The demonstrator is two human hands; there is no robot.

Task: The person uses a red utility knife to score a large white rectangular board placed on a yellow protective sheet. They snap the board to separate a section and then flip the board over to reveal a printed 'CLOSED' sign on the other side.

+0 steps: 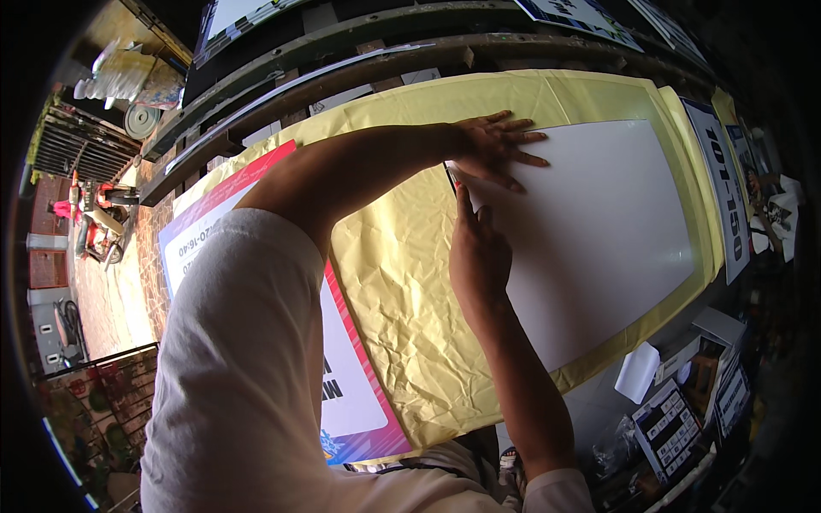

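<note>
A cluttered sign workshop fills the frame: a long worktable (599,402) runs from lower centre to upper right, with printed signs along its edges and a tiled floor with a small red machine (98,218) at the far left. Spread over the table is a big crumpled sheet of yellow paper (402,282), and on it lies a white board (599,231), its long axis running from the upper centre down toward the lower right of the frame.

The left hand (496,145) reaches across from the left, fingers spread flat, palm pressing on the board's upper left corner; it grips nothing. The right hand (477,256) comes up from the lower edge and is closed around a slim cutter (455,179), whose tip sits at the board's left edge, just below the left hand and nearly touching it. The board's left edge runs from that tip back down toward the person, in line with the right forearm, so the right hand is the one lying along the edge.

A colourful printed banner (351,402) lies beside the yellow paper at lower left.
</note>
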